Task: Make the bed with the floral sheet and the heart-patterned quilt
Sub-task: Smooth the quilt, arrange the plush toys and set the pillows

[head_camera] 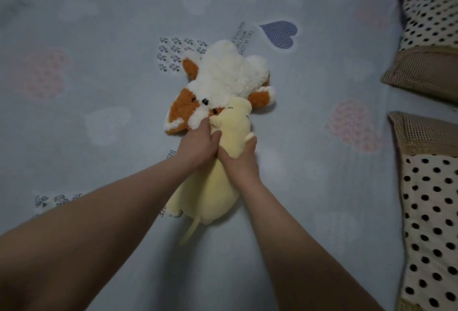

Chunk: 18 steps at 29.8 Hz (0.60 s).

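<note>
We see the quilt [104, 211] spread flat across the whole bed, pale blue with hearts in pink, white and dark blue and a few lines of printed text. In the middle of it lie two soft toys, touching each other. The dog [223, 80], white and orange-brown and fluffy, lies on its back with its head toward us. The yellow toy [213, 186] lies lengthwise nearer to us, its head resting against the dog's head, its thin tail trailing on the quilt. Our left hand [198, 148] is closed around the yellow toy's neck, fingers curled in, with the fingertips pressing up against the dog's cheek. Our right hand [241, 162] grips the same toy from the other side, thumb up beside its small ear and the fingers wrapped under its body, so both hands pinch the yellow toy between them. Both forearms are bare and reach out from the lower edge. Along the right edge lie two pillows [431, 224], cream with black dots and tan woven bands, one behind the other. The floral sheet is not visible under the quilt.
</note>
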Motion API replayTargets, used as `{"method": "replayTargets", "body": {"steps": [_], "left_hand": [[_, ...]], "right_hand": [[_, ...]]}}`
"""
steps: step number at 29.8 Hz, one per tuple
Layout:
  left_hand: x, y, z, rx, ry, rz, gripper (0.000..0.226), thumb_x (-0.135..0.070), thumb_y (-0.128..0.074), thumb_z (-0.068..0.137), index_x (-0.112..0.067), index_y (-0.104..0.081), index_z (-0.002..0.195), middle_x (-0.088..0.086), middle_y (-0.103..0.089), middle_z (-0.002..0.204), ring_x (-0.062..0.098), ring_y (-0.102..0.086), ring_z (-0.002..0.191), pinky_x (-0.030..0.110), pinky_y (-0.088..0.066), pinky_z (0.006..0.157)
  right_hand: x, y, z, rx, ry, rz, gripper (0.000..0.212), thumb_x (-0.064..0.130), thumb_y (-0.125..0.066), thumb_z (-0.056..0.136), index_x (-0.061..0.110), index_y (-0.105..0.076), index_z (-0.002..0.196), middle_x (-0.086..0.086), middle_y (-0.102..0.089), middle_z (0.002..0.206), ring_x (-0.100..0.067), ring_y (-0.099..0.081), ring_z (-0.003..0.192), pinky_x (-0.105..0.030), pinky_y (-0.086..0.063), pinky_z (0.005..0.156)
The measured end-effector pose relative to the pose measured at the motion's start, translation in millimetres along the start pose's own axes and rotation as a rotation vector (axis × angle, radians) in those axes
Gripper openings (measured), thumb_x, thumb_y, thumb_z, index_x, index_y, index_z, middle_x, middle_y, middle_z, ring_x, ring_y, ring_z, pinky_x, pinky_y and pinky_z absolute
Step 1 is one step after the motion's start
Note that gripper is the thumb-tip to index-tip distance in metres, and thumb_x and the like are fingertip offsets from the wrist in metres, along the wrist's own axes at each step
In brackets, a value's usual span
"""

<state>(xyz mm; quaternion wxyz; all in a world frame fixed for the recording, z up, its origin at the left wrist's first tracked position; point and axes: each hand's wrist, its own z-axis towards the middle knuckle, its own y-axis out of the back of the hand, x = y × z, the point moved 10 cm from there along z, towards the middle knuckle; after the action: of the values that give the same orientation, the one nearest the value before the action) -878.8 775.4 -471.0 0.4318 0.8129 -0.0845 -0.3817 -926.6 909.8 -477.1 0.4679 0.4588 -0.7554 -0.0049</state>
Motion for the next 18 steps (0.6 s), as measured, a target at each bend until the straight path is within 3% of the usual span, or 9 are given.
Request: {"method": "replayTargets", "body": {"steps": [2, 4, 6, 9, 12, 13, 15, 17, 18], "left_hand": [[7, 0, -4, 0.017, 0.018, 0.017, 0.03, -0.039, -0.043, 0.101, -0.014, -0.056, 0.108, 0.006, -0.063, 0.095, 0.033, -0.062, 0.097, 0.032, -0.039, 0.067], [6, -3, -13, 0.08, 0.005, -0.03, 0.035, -0.049, -0.044, 0.099, -0.019, -0.062, 0.095, -0.002, -0.062, 0.087, 0.025, -0.063, 0.091, 0.031, -0.042, 0.067], [0, -18, -33, 0.214, -0.017, -0.136, 0.043, -0.062, -0.043, 0.095, -0.027, -0.065, 0.11, -0.01, -0.063, 0.103, 0.016, -0.061, 0.1, 0.03, -0.045, 0.08], [-7, -55, -75, 0.437, 0.001, -0.391, 0.052, -0.065, -0.039, 0.094, -0.042, -0.042, 0.141, -0.014, -0.052, 0.126, 0.014, -0.053, 0.117, 0.03, -0.04, 0.094], [2, -100, -107, 0.541, 0.027, -0.223, 0.043, -0.057, -0.04, 0.098, -0.035, -0.048, 0.134, -0.005, -0.061, 0.12, 0.018, -0.06, 0.109, 0.032, -0.046, 0.092], [5, -107, -107, 0.498, -0.013, -0.109, 0.037, -0.052, -0.043, 0.099, -0.029, -0.054, 0.125, -0.002, -0.062, 0.116, 0.02, -0.061, 0.103, 0.031, -0.047, 0.085], [3, -94, -91, 0.26, -0.139, 0.083, 0.026, -0.032, -0.06, 0.093, -0.02, -0.058, 0.116, 0.005, -0.058, 0.116, 0.025, -0.059, 0.101, 0.03, -0.044, 0.077], [-13, -63, -62, -0.051, -0.349, 0.278, 0.052, -0.008, -0.068, 0.076, -0.013, -0.057, 0.127, 0.017, -0.052, 0.132, 0.04, -0.051, 0.122, 0.043, -0.049, 0.092], [-26, -50, -50, -0.175, -0.439, 0.4, 0.065, -0.006, -0.063, 0.073, -0.013, -0.053, 0.136, 0.021, -0.044, 0.144, 0.047, -0.038, 0.135, 0.056, -0.042, 0.104]], "right_hand": [[-9, 4, -9, -0.029, -0.053, -0.015, 0.09, 0.039, -0.066, 0.089, 0.024, -0.007, 0.155, -0.009, -0.037, 0.152, -0.032, -0.043, 0.133, -0.037, -0.04, 0.099], [-22, 23, -26, -0.086, -0.102, -0.05, 0.084, 0.036, -0.064, 0.091, 0.024, -0.011, 0.155, -0.007, -0.04, 0.15, -0.031, -0.045, 0.131, -0.035, -0.04, 0.099], [-32, 39, -48, -0.117, -0.084, -0.037, 0.082, 0.041, -0.063, 0.092, 0.026, -0.013, 0.155, -0.005, -0.043, 0.149, -0.03, -0.047, 0.13, -0.035, -0.039, 0.099], [-52, 48, -76, -0.106, -0.072, -0.043, 0.081, 0.047, -0.061, 0.092, 0.031, -0.014, 0.155, 0.0, -0.039, 0.153, -0.029, -0.045, 0.133, -0.036, -0.036, 0.105], [-97, 54, -82, 0.026, -0.217, -0.181, 0.08, 0.045, -0.056, 0.095, 0.028, -0.008, 0.157, -0.004, -0.033, 0.157, -0.031, -0.039, 0.138, -0.037, -0.031, 0.11], [-113, 56, -81, 0.081, -0.264, -0.23, 0.081, 0.046, -0.055, 0.096, 0.025, -0.006, 0.157, -0.007, -0.032, 0.158, -0.032, -0.038, 0.139, -0.037, -0.03, 0.112], [-137, 57, -81, 0.16, -0.314, -0.295, 0.088, 0.05, -0.056, 0.094, 0.022, -0.001, 0.157, -0.009, -0.027, 0.159, -0.03, -0.034, 0.142, -0.036, -0.029, 0.113], [-146, 51, -81, 0.191, -0.298, -0.342, 0.095, 0.053, -0.057, 0.093, 0.02, 0.006, 0.156, -0.011, -0.023, 0.159, -0.028, -0.03, 0.143, -0.036, -0.03, 0.113], [-147, 48, -80, 0.181, -0.275, -0.353, 0.096, 0.053, -0.056, 0.093, 0.02, 0.008, 0.156, -0.011, -0.023, 0.158, -0.028, -0.03, 0.143, -0.036, -0.03, 0.112]]}}
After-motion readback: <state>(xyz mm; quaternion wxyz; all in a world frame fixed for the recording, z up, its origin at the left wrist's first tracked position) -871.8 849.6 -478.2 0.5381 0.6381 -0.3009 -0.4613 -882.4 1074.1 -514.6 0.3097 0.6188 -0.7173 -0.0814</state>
